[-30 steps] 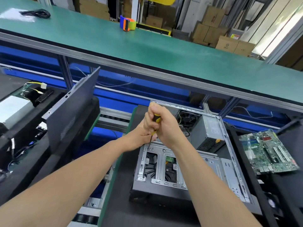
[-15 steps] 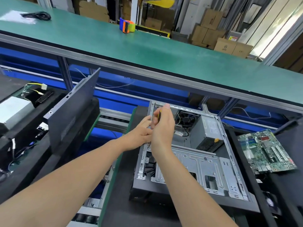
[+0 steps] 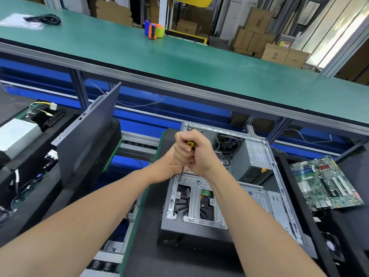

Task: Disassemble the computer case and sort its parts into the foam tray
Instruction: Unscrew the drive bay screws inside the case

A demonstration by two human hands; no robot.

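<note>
Right fingers [image 3: 180, 151] tight around screwdriver [image 3: 190, 144] handle

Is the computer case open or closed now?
The case is open: no panel covers its upper side; the fan, power supply and drive cage inside show, and the right hand grips a screwdriver there.

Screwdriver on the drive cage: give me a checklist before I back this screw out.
1. Tip of the screwdriver seated on the corner screw of the drive cage: ok.
2. Grip of the right hand round the yellow handle: ok.
3. Hold of the left hand: cannot tell, mostly hidden behind the right.
4. Screw loosened: cannot tell.
5. The motherboard out of the case: ok, it lies to the right.
</note>
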